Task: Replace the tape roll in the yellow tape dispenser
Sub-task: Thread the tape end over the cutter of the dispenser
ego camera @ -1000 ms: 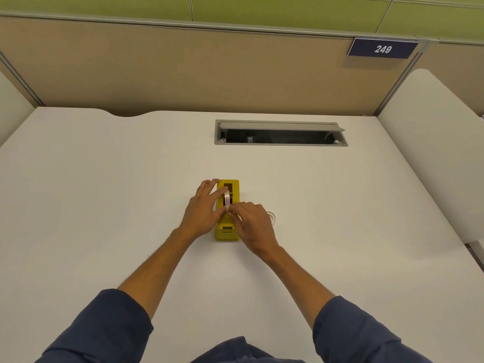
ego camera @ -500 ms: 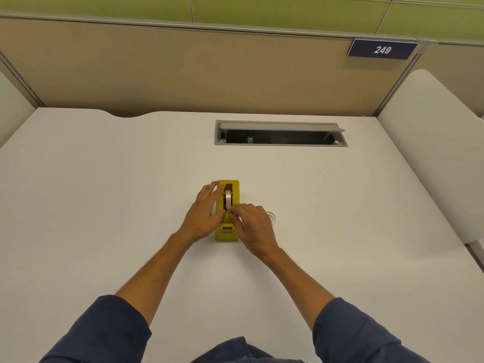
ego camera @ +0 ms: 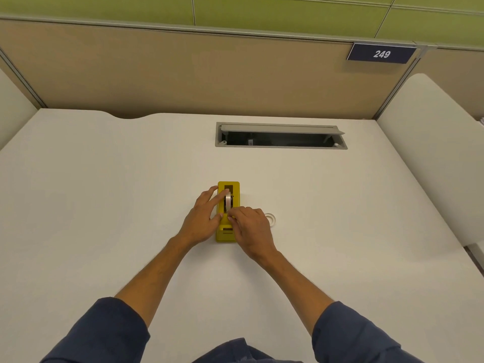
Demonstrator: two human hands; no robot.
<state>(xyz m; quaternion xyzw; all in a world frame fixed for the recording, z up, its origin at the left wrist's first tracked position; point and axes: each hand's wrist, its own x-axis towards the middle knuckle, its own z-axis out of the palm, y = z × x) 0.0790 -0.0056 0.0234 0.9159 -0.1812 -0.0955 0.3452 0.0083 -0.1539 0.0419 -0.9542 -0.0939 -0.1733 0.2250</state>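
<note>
Two hands met over the yellow tape dispenser (ego camera: pixel 228 233) near the middle of the bench (ego camera: pixel 104 192). On the right hand (ego camera: pixel 250 230), the fingers (ego camera: pixel 233 213) were curled in tight, their tips pinched together at the near edge of the tape roll (ego camera: pixel 228 201), just where the roll met the dispenser's body; they seemed to nip the loose end of the tape, though it was too small to tell for certain. On the left hand (ego camera: pixel 201 221), the fingers were loosely spread rather than closed: the forefinger lay stretched along the left flank of the roll, its tip touching it, the others rested against the dispenser's left side, and the thumb pointed inward toward the right hand's fingertips.

The tape roll stood upright on edge in the dispenser's slot, its pale band facing up. The dispenser lay flat on the bench with its long axis running away from the person, its cutter end nearest to them.

Just beside the right hand, on its far side from the dispenser, a second small pale ring (ego camera: pixel 271 219) lay flat on the bench, partly hidden by the knuckles.

Both forearms were bare, reaching out of dark blue sleeves (ego camera: pixel 99 334). Farther back, a grey cable hatch (ego camera: pixel 281 135) stood open in the bench, and behind it rose a tan partition (ego camera: pixel 157 69) bearing a dark sign (ego camera: pixel 381 53) that read 249.
</note>
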